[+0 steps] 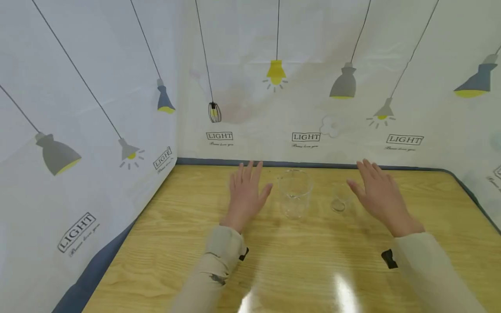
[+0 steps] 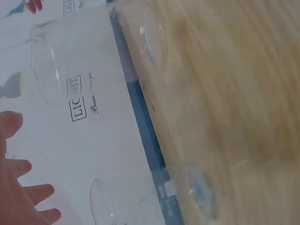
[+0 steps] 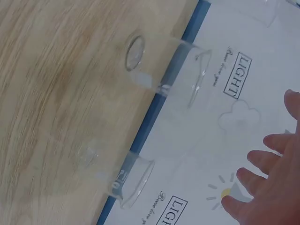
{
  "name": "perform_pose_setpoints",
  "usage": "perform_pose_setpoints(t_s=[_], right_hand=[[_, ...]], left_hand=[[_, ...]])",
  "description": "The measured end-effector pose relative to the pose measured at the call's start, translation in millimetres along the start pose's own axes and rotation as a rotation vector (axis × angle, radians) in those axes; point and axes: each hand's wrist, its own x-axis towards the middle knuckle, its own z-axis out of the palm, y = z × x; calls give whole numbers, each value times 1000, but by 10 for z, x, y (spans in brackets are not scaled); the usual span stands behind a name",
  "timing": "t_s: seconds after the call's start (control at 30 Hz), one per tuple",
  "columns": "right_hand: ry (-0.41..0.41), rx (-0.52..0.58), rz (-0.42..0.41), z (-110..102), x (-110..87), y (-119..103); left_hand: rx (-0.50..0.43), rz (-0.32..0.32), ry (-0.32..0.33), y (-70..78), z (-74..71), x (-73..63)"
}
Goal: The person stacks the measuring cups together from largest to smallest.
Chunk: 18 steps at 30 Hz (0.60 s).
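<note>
In the head view, my left hand (image 1: 246, 193) hovers left of a large clear glass beaker (image 1: 295, 204), fingers straight and spread. My right hand (image 1: 379, 198) stays to the right of a smaller glass beaker (image 1: 339, 205), its fingers also straight. Neither hand holds anything. The left wrist view shows a further glass beaker (image 2: 201, 192) on the left hand's other side, mostly hidden in the head view. Below the small beaker (image 3: 194, 70) in the right wrist view stands another beaker (image 3: 138, 180) with white markings, largely covered by my right hand in the head view.
The beakers stand on a wood-grain table (image 1: 297, 261) near its back edge. A dark blue border (image 1: 332, 165) runs along that edge. White sheeting printed with lamps (image 1: 250, 126) rises behind and at both sides. Black straps (image 1: 389, 259) show at the sleeves.
</note>
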Motion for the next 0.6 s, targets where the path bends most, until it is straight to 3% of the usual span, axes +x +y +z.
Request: perform_pose_setpoints(t_s=[0.27,0.43,0.6], right_hand=[[119,123,-14,-26,-100,-132],[177,230,-2,14,-177,-203],[196,358,18,121,-220,-283]], left_hand=[[-207,81,153,115,144,-105],[-337,80,148,234,208,-162],[-471,32,117,300,240,-210]])
